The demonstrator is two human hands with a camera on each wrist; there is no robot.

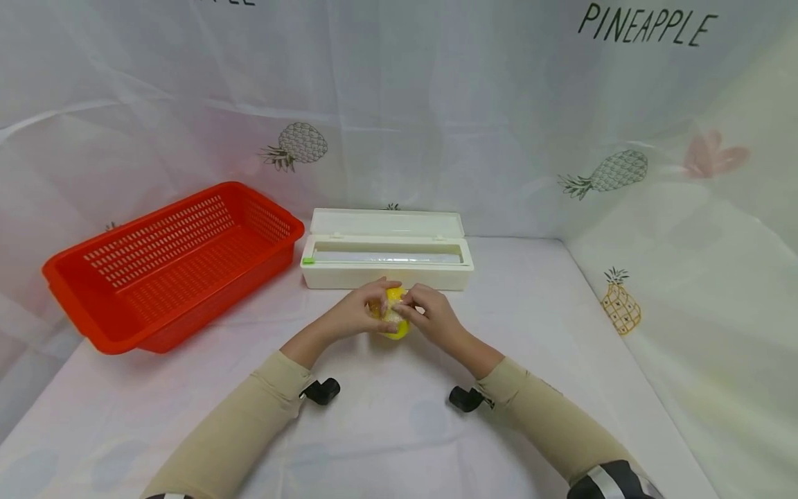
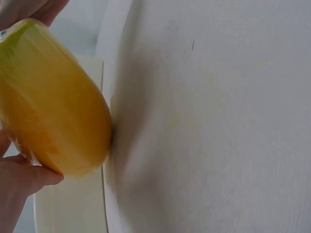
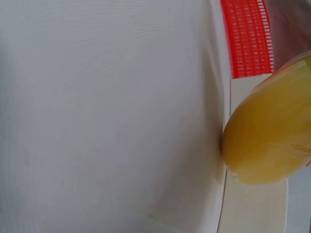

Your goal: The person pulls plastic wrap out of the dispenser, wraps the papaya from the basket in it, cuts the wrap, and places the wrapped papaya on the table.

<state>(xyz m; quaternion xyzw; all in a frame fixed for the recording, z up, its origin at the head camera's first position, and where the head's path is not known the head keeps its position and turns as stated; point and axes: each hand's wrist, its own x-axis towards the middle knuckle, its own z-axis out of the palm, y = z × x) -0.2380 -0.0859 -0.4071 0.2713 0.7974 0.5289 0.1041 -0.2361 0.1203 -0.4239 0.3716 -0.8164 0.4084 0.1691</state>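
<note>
A yellow-orange fruit (image 2: 58, 102), greenish at one end and mango-like in shape, stands on the table, covered in glossy clear film. My left hand (image 1: 357, 310) grips its left side, fingers and thumb spread round it. From the right, my right hand (image 1: 434, 317) pinches at the film over the top of the fruit; its fingertips partly hide that spot. In the left wrist view the left thumb (image 2: 43, 177) presses low on the fruit. The right wrist view has the fruit (image 3: 267, 131) at its right edge, with the right hand almost out of frame.
Just behind the hands sits a white cling-film box (image 1: 386, 278), lid raised, a roll visible inside and a green tab at its left. A red perforated basket (image 1: 162, 333) stands to the left. Pineapple-printed cloth (image 1: 399, 104) hangs behind the white-covered table (image 1: 386, 443).
</note>
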